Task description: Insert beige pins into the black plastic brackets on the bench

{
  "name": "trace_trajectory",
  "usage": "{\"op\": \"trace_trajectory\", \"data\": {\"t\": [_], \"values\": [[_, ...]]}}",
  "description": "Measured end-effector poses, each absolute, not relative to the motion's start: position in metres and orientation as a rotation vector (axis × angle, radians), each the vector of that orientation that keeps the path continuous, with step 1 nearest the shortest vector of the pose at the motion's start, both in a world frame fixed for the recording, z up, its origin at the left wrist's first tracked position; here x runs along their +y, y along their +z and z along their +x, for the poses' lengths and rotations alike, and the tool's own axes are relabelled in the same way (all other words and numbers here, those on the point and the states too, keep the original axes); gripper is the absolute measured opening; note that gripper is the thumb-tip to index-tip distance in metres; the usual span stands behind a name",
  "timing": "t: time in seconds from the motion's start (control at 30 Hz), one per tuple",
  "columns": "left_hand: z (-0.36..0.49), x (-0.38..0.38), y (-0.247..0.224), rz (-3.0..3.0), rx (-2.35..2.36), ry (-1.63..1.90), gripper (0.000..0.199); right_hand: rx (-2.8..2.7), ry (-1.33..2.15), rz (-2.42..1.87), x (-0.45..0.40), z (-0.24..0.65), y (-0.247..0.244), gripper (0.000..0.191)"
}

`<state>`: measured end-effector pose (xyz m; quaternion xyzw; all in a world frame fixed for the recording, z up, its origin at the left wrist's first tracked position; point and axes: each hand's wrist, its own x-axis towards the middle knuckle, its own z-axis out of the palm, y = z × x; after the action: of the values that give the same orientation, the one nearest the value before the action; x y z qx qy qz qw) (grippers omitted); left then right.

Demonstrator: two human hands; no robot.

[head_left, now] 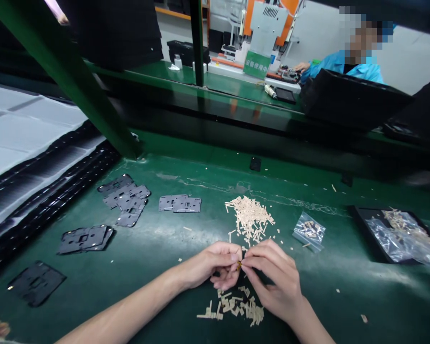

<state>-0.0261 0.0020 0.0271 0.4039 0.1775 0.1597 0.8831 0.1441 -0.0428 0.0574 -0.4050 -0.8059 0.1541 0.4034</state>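
My left hand [224,263] and my right hand [275,274] meet over the green worktop, fingertips pinched together on a small amber-brown piece [239,265]. Its exact kind is too small to make out. Just beyond the hands lies a heap of small pale beige strips [251,217]. Closer to me, below the hands, is a looser scatter of pale flat bits and strips [236,306]. A clear zip bag [309,231] with similar pale bits sits to the right of my right hand.
Flat black plastic plates [187,204] lie in groups on the left, including a stack [84,238] and a single plate [37,283]. On the right, a black tray [372,239] holds plastic bags. A green post [93,105] slants at left. Behind the bench sits a person in blue [369,71].
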Motion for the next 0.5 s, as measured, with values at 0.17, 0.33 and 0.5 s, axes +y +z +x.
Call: {"op": "trace_trajectory", "data": {"t": [0.17, 0.33, 0.5], "values": [[-0.026, 0.001, 0.032, 1.053, 0.485, 0.285, 0.027, -2.044, 0.431, -1.059, -0.044, 0.144, 0.061, 0.019], [-0.051, 0.023, 0.044, 2.044, 1.221, 0.496, 0.012, -1.986, 0.446, -1.111, -0.044, 0.144, 0.062, 0.015], [-0.093, 0.056, 0.047, 2.469, 1.774, 0.303, 0.026, -1.968, 0.480, -1.096, -0.044, 0.144, 0.062, 0.016]]}}
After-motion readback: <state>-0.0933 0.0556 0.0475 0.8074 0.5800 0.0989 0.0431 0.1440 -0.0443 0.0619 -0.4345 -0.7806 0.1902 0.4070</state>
